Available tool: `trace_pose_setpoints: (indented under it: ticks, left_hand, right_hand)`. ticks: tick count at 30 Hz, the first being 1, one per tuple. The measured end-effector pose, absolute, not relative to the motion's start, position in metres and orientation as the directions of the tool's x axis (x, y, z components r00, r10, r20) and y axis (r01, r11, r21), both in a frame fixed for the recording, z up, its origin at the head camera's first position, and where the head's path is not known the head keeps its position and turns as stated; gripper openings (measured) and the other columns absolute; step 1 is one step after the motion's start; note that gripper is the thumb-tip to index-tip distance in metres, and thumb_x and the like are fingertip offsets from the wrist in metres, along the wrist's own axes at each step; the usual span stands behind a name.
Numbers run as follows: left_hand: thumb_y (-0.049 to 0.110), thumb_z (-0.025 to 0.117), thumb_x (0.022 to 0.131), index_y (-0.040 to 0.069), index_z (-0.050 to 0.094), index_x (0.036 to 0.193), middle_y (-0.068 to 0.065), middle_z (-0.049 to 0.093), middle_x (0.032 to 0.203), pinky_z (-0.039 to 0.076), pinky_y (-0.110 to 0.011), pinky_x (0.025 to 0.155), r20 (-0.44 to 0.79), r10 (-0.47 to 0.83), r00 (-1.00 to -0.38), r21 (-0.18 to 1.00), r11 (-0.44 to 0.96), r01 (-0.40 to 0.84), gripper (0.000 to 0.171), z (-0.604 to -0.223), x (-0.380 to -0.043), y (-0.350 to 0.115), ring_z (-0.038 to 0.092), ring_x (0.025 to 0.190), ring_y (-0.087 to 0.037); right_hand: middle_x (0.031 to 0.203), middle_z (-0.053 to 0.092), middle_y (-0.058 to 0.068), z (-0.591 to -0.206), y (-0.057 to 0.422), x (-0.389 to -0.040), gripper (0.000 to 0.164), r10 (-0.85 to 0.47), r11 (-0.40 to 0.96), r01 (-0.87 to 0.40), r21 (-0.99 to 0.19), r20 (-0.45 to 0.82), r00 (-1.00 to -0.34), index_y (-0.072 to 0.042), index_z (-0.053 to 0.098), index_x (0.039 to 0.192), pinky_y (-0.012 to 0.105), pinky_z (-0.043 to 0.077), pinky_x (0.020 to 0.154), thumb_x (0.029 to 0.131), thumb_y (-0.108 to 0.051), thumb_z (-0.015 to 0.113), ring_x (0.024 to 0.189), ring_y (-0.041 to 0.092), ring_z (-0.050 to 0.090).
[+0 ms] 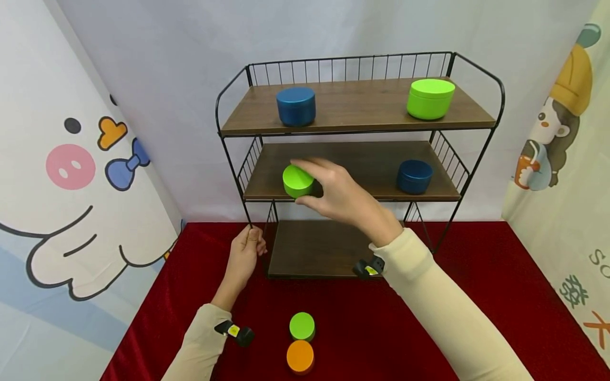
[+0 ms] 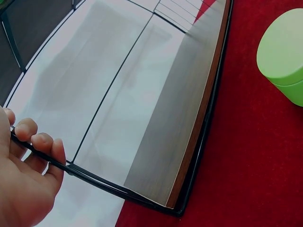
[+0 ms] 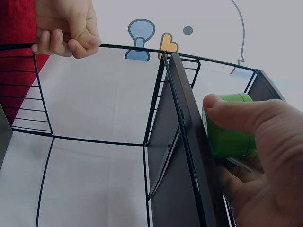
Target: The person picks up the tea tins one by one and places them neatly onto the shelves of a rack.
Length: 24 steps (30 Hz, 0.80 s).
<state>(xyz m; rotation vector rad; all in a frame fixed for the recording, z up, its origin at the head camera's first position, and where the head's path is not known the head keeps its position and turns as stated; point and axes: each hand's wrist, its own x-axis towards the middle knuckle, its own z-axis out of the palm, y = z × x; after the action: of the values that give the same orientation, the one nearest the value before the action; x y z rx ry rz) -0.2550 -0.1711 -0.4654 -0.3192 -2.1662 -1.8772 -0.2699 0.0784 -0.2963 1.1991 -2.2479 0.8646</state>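
Observation:
In the head view my right hand (image 1: 340,190) holds a small bright green round tin (image 1: 296,182), thumb below and fingers over its top. The tin is at the left front of the rack's middle shelf (image 1: 343,159). From the right wrist, the thumb presses the side of the green tin (image 3: 229,130) close by the dark shelf edge (image 3: 191,127). Lower left, my left hand (image 1: 246,251) grips the black metal frame of the rack, its fingers curled round the rod (image 2: 49,158) in the left wrist view.
A blue tin (image 1: 296,107) and a larger green tin (image 1: 430,99) stand on the top shelf. Another blue tin (image 1: 414,177) sits at the middle shelf's right. In front, a green tin (image 1: 302,326) and an orange tin (image 1: 300,357) rest on red cloth (image 1: 381,328).

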Motion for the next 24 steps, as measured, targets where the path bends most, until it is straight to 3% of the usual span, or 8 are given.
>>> trace_pose_setpoints:
  ticks: [24]
  left_hand:
    - [0.019,0.035,0.113,-0.009,0.041,0.088,-0.007,0.036,0.066,0.049,-0.029,0.068,0.331,-0.001,-0.944,0.936,0.126,0.328,0.038,-0.467,-0.256,-0.171,0.042,0.062,-0.012]
  right_hand:
    - [0.141,0.059,0.021,-0.289,0.073,-0.282,0.076,-0.569,0.535,-0.722,-0.439,0.445,-0.692,0.003,0.047,0.15,0.041,0.054,0.101,0.089,-0.023,0.084,0.118,0.031,0.064]
